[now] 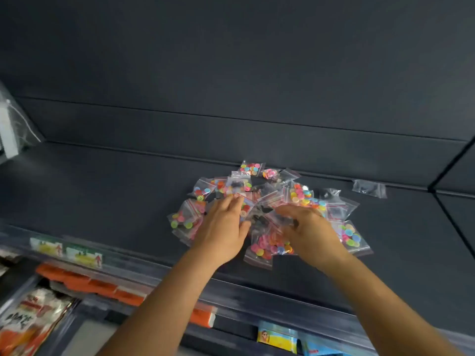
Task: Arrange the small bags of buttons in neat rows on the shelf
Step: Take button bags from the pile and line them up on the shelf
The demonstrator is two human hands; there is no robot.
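A loose pile of small clear zip bags of coloured buttons [299, 195] lies on the dark shelf [102, 191], near its back wall. My left hand [223, 227] rests flat on the left half of the pile with its fingers stretched forward. My right hand [308, 232] sits on the right half, its blurred fingers curled round a clear bag of dark buttons [281, 218]. One bag of dark buttons [369, 188] lies apart to the right of the pile. Bags under both hands are hidden.
Larger clear bags [15, 124] hang at the far left edge. Price labels [84, 255] sit on the shelf's front rail. The lower shelf holds orange packs [90, 283], a red-and-white packet [28, 319] and blue-yellow packets [277, 337].
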